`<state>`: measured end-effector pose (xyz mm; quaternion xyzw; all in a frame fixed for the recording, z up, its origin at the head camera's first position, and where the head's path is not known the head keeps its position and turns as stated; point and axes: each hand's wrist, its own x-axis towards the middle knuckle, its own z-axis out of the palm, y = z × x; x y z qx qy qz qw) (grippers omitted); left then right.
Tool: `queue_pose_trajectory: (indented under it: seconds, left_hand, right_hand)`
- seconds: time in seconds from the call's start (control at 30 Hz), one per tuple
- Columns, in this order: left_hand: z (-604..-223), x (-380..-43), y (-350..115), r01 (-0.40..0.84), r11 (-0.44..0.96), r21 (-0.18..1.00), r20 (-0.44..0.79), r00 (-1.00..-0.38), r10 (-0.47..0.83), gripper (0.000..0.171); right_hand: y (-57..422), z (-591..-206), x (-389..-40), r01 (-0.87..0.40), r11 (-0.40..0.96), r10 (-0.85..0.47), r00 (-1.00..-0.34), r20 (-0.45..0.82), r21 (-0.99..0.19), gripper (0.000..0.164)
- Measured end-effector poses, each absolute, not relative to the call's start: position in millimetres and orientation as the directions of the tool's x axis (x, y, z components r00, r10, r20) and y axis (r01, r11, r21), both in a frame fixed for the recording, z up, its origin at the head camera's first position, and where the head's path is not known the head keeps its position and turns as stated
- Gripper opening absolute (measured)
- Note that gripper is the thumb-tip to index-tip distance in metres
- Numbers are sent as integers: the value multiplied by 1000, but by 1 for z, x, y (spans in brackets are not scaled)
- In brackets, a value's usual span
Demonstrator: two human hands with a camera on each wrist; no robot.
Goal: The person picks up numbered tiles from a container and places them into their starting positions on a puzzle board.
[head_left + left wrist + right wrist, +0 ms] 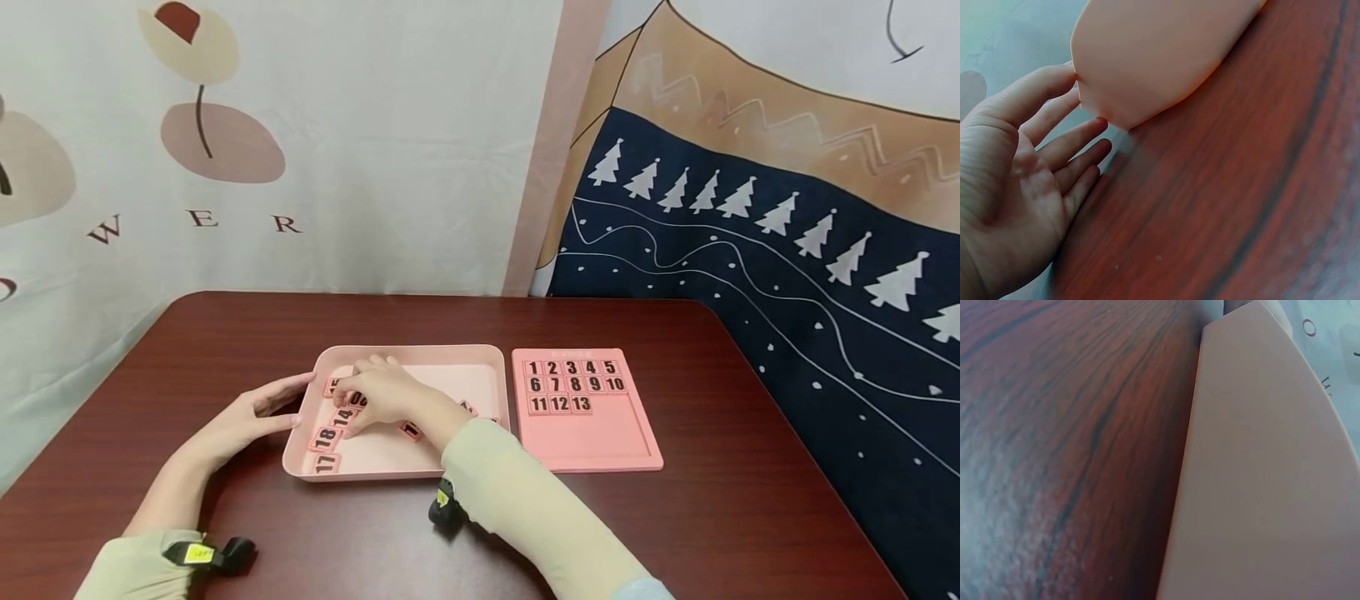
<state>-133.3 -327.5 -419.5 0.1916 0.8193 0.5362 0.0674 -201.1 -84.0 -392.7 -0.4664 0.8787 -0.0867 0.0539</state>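
A shallow pale pink tray (450, 367) holds several loose number tiles, among them an 18 tile (325, 439), a 17 tile (327, 463) and a 14 tile (343, 417). Over the tray's left half, my right hand (390, 392) reaches down among the tiles, thumb and index finger spread apart around the 14 tile; whether they touch it I cannot tell. The right wrist view shows only the tray's outer side (1260, 462) and the table. My left hand (243, 425) stands at the tray's left end, fingers extended, with thumb and fingertips at its rim (1074, 50).
Right of the tray lies a pink number board (592, 437), with tiles 1 to 13 set in order from its top row. Both rest on a dark red-brown wooden table (360, 542). Printed cloths (420, 167) hang behind the table.
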Motion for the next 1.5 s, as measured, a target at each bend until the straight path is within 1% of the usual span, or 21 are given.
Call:
queue_pose_trajectory:
  seconds: [0.2, 0.37, 0.6, 0.8, 1.0, 1.2, 1.5]
  left_hand:
    - [-417, -132, -327, 251, 335, 908, 106, -912, 395, 56]
    - [-415, -131, -325, 256, 329, 909, 110, -909, 403, 57]
    - [-415, -131, -324, 257, 315, 914, 110, -902, 417, 56]
    - [-417, -132, -326, 241, 322, 916, 99, -911, 400, 57]
    - [-418, -133, -325, 233, 329, 915, 91, -914, 395, 57]
    - [-419, -134, -324, 233, 337, 912, 91, -917, 388, 57]
    - [-420, -134, -326, 214, 359, 908, 71, -925, 372, 59]
  right_hand:
    - [-81, -391, -200, -798, 565, -817, -576, -11, -211, 41]
    - [-78, -388, -197, -796, 567, -813, -582, 12, -212, 43]
    - [-73, -379, -196, -773, 582, -793, -608, 36, -253, 46]
    - [-64, -370, -194, -760, 584, -774, -627, 88, -284, 41]
    - [-50, -360, -186, -753, 588, -750, -644, 148, -296, 40]
    - [-30, -349, -176, -741, 594, -715, -665, 217, -314, 42]
    - [9, -337, -164, -686, 623, -628, -725, 283, -375, 39]
